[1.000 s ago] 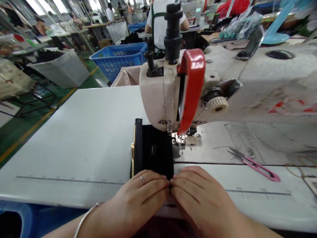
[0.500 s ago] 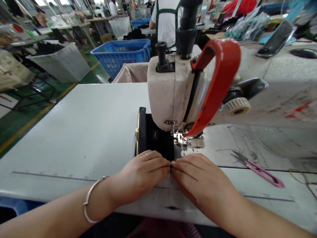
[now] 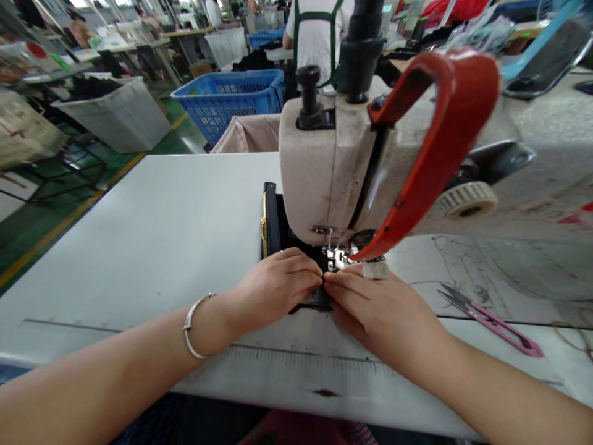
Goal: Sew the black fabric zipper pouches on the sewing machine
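Blue plastic basket (image 3: pixel 227 99): behind and left of the sewing machine (image 3: pixel 308 167), contents unclear
Beige fabric bin (image 3: pixel 252 134): just behind the machine's head, inside hidden
White bin (image 3: pixel 121 120): farther left of the machine, dark cloth (image 3: pixel 92 88) heaped in it
Black zip pouch (image 3: pixel 272 216): on the desk (image 3: pixel 185 247), partly under the machine's head, beside its presser foot
Left hand (image 3: pixel 271 285): palm down, left of the presser foot
Left fingers (image 3: pixel 306 266): narrow, bunched, holding the pouch's edge
Right hand (image 3: pixel 382 312): palm down, in front of the presser foot
Right fingers (image 3: pixel 345 292): together, tips meeting the left's, gripping the same edge; thumbs hidden
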`<state>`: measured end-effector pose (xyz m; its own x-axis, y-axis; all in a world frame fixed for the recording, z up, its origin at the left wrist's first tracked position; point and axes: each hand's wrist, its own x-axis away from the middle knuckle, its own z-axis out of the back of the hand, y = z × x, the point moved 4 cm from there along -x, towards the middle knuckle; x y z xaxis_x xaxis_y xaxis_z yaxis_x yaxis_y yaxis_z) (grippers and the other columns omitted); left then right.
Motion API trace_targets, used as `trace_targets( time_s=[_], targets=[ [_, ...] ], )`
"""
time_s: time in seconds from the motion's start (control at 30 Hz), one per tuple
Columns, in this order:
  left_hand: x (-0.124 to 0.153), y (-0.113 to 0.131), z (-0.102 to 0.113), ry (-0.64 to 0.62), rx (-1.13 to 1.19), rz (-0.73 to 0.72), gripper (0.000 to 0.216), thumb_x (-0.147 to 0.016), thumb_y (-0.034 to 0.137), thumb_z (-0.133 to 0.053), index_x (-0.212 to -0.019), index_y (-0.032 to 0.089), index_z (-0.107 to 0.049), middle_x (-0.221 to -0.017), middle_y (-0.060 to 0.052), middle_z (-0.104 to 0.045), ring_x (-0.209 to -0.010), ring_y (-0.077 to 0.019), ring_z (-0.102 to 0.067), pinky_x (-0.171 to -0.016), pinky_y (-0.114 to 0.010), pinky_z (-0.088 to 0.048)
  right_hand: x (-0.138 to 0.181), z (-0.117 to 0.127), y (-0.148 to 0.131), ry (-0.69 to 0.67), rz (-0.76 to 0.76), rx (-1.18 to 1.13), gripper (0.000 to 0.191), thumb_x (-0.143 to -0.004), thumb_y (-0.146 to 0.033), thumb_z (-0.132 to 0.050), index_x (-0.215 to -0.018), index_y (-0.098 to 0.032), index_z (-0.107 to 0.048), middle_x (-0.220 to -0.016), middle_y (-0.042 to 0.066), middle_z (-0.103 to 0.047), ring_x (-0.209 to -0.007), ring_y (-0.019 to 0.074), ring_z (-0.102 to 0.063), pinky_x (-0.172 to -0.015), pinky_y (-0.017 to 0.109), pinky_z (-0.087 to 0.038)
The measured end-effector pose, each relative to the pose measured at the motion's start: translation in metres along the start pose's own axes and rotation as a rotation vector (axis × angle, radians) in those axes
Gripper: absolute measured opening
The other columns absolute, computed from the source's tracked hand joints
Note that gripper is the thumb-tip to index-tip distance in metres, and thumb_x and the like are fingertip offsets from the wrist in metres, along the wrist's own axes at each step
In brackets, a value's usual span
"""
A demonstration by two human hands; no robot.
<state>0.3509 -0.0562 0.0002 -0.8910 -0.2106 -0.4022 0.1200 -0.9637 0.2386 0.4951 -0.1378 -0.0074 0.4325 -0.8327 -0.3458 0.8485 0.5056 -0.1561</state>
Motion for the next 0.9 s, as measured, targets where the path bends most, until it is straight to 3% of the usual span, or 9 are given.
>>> trace_targets(
  time_s=[0.13, 0.3, 0.43, 0.9],
  targets=[
    [-0.004, -0.010, -0.003, 0.023, -0.008, 0.056, 0.019, -0.098, 0.019, -0.051, -0.096, 0.016, -0.069, -0.101, -0.003, -0.071, -0.095, -0.0148, -0.065, -0.094, -0.028, -0.052, -0.003, 0.001, 0.007, -0.017, -0.064, 0.020, 0.023, -0.091, -0.018, -0.051, -0.107, -0.016, -0.067, -0.096, 0.007, -0.067, -0.090, 0.0274, -0.058, -0.075, 0.043, -0.047],
    [-0.004, -0.019, -0.006, 0.033, -0.084, 0.110, 0.019, -0.097, 0.021, -0.052, -0.097, 0.019, -0.070, -0.101, -0.003, -0.070, -0.099, -0.0168, -0.064, -0.094, -0.031, -0.053, -0.008, 0.000, 0.013, -0.035, -0.130, 0.019, 0.027, -0.090, -0.018, -0.051, -0.113, -0.016, -0.066, -0.096, 0.007, -0.067, -0.092, 0.0280, -0.057, -0.080, 0.043, -0.046],
    [-0.005, -0.022, -0.006, 0.031, -0.170, 0.077, 0.023, -0.098, 0.017, -0.047, -0.103, 0.018, -0.069, -0.103, -0.005, -0.070, -0.103, -0.0185, -0.064, -0.097, -0.035, -0.053, -0.011, -0.002, 0.012, -0.022, -0.146, 0.068, 0.028, -0.092, -0.018, -0.049, -0.114, -0.014, -0.066, -0.098, 0.010, -0.067, -0.089, 0.0277, -0.058, -0.078, 0.042, -0.045],
    [-0.010, -0.023, -0.005, 0.035, -0.177, 0.060, 0.025, -0.096, 0.011, -0.046, -0.098, 0.018, -0.070, -0.103, -0.002, -0.073, -0.103, -0.0168, -0.066, -0.097, -0.032, -0.053, -0.007, -0.006, 0.012, -0.017, -0.170, 0.035, 0.029, -0.093, -0.020, -0.049, -0.116, -0.014, -0.066, -0.096, 0.009, -0.067, -0.092, 0.0281, -0.056, -0.079, 0.042, -0.040]
  ],
)
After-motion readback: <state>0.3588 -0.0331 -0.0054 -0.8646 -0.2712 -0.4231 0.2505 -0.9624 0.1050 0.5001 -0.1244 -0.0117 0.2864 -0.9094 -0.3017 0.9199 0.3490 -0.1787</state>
